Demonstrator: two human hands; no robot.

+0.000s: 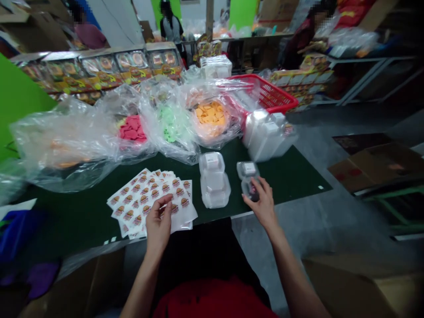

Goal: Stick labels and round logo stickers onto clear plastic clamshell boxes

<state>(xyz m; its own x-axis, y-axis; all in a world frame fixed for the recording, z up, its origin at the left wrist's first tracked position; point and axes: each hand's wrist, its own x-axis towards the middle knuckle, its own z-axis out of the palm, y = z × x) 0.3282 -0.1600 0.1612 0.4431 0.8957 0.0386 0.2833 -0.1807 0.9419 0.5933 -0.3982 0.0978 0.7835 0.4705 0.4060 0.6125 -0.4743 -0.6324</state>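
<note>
My left hand (160,218) hovers over a fanned pile of sticker sheets (135,198) printed with small burger pictures. Its thumb and fingers are pinched together; what they hold, if anything, is too small to make out. On the right, my right hand (263,201) has its thumb and fingers around the near half of a small clear plastic clamshell box (247,170) lying on the dark green table (285,181). A dark reddish mark, perhaps a sticker, shows under those fingers. Between my hands sits a stack of similar clear clamshell boxes (214,190).
Clear bags hold pink pieces (133,129), green pieces (170,123) and orange pieces (211,114) along the back. Stacked clear boxes (268,137) stand back right before a red basket (281,99). Packed display boxes (129,66) line the rear. Several people are beyond.
</note>
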